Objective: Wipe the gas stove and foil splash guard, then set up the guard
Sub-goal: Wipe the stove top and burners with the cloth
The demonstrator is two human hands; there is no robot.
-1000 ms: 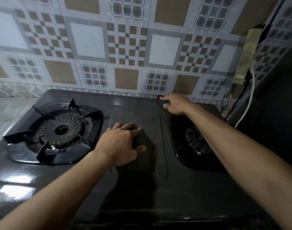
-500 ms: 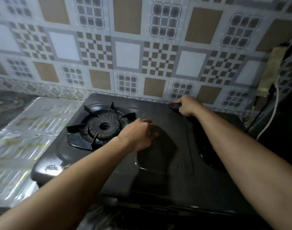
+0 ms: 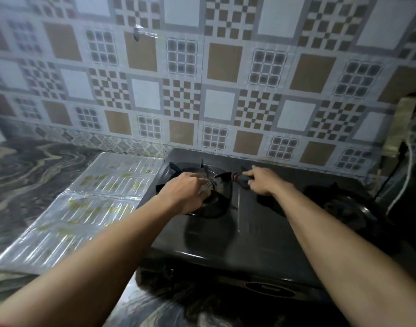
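The black two-burner gas stove [image 3: 244, 234] stands against the tiled wall. My left hand [image 3: 185, 194] hovers curled over the left burner [image 3: 216, 185]; a pale blurred patch shows under its fingers, and I cannot tell whether it is a cloth. My right hand [image 3: 263, 182] rests on the stove's back middle, shut on a dark tool with a red tip [image 3: 241, 179] that points left. The right burner [image 3: 344, 204] is dim and partly hidden by my right arm. The foil splash guard [image 3: 89, 208] lies flat on the counter left of the stove, with yellowish stains on it.
The marbled counter [image 3: 32, 175] runs left and in front of the stove. A power strip [image 3: 400, 128] with a white cable [image 3: 407, 171] hangs at the right wall corner. A dark surface closes off the far right.
My left hand has moved from the stove's middle to over the left burner. My right hand has slid left along the back with the tool. The view has pulled back, revealing the foil guard.
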